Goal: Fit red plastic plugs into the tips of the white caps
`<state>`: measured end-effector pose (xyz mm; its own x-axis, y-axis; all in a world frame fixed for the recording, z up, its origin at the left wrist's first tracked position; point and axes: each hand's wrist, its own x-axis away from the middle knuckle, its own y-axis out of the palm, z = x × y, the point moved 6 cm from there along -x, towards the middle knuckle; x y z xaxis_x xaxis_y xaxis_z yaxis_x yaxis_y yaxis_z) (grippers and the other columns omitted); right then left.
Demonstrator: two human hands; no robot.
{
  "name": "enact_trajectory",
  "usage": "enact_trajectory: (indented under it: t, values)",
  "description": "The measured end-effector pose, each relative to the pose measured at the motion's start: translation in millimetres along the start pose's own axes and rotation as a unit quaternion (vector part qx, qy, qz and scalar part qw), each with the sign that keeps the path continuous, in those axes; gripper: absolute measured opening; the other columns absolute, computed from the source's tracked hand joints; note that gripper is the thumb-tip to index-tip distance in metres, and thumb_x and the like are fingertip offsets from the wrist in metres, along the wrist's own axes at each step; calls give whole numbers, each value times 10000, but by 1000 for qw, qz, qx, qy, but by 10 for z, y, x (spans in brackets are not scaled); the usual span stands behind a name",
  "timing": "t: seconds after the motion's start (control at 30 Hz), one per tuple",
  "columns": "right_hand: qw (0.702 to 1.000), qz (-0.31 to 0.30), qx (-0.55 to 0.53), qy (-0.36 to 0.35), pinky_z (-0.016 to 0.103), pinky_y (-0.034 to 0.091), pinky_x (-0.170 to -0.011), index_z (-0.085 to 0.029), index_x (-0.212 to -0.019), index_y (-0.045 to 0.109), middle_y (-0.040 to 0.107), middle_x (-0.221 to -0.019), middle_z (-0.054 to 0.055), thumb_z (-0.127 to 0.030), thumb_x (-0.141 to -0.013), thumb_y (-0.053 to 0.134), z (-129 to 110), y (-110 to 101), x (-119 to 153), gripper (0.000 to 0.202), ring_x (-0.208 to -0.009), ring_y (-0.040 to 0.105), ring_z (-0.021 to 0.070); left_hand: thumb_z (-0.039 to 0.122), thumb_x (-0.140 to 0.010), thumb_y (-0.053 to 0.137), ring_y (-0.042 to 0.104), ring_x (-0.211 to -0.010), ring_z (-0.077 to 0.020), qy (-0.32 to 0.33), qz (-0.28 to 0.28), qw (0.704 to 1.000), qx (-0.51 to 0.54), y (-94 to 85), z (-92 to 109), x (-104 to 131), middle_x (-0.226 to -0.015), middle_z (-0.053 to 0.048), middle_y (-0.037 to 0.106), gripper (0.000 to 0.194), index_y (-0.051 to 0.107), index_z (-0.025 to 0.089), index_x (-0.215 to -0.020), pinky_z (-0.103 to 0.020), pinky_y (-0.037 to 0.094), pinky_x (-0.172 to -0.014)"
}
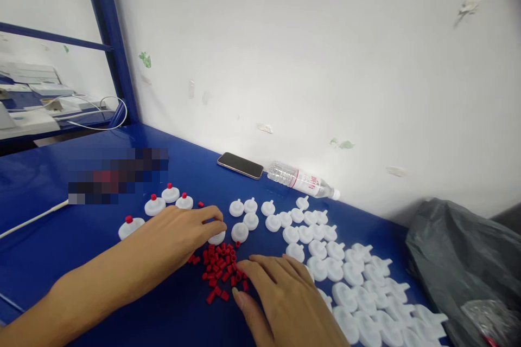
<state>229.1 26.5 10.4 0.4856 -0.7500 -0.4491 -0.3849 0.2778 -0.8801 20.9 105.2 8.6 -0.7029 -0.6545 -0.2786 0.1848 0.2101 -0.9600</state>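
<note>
My left hand reaches in from the left with its fingers bent over a white round disc piece, gripping it at the table; the fingers hide part of it. My right hand is at the right edge of a pile of small red caps. Its thumb and forefinger are apart, with a few caps close to the tips. Left of my left hand stand several white discs with red caps on their stems, such as this capped disc. Uncapped white discs with bare stems spread to the right.
A phone and a clear plastic bottle lie along the wall. On the right is a dark plastic bag. A white cable crosses the blue table at left, near a blurred-out patch. A blue metal frame rises behind.
</note>
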Motion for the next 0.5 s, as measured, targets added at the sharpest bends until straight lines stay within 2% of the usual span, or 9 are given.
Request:
enact_trajectory:
  t: [0.1,0.2,0.27,0.37,0.5]
  values:
    - [1000,12,1,-5,421,643,-997,-344,-1318,727,889,-1238,-70,-212,-1038,750,18,-12,-10,310,-1048,880,229,-149,-814,533,806,-821,-239,6,5,1000,-9,-5,9,-1,-1242,5,852,624,758,295,-1191,-396,323,-594]
    - [999,31,11,-14,433,636,-983,-338,-1302,712,887,-1209,-77,-191,-1043,711,-6,-35,-32,298,-1019,879,221,-152,-804,532,799,-794,-235,14,17,1000,-19,-83,40,-6,-1198,-4,863,606,766,286,-1151,-403,309,-584]
    - [999,42,21,-18,446,637,-969,-336,-1283,703,886,-1180,-82,-202,-1068,670,-19,-59,-51,256,-998,880,219,-141,-855,511,804,-782,-235,19,34,999,-20,-177,72,-7,-1189,-5,863,581,757,284,-1165,-403,329,-582]
    - [998,46,42,-21,468,640,-960,-328,-1296,687,888,-1167,-78,-249,-1151,568,-22,-102,-74,204,-986,885,217,-111,-982,451,850,-879,-229,30,83,996,-7,-349,135,2,-1258,-17,860,565,712,286,-1288,-368,448,-643]
    - [992,71,100,-27,489,646,-950,-235,-1452,645,905,-1188,3,-375,-1261,386,-24,-217,-103,351,-986,897,235,28,-1156,437,870,-963,-172,64,169,982,54,-573,260,36,-1274,-2,861,415,633,284,-1416,-262,592,-785]
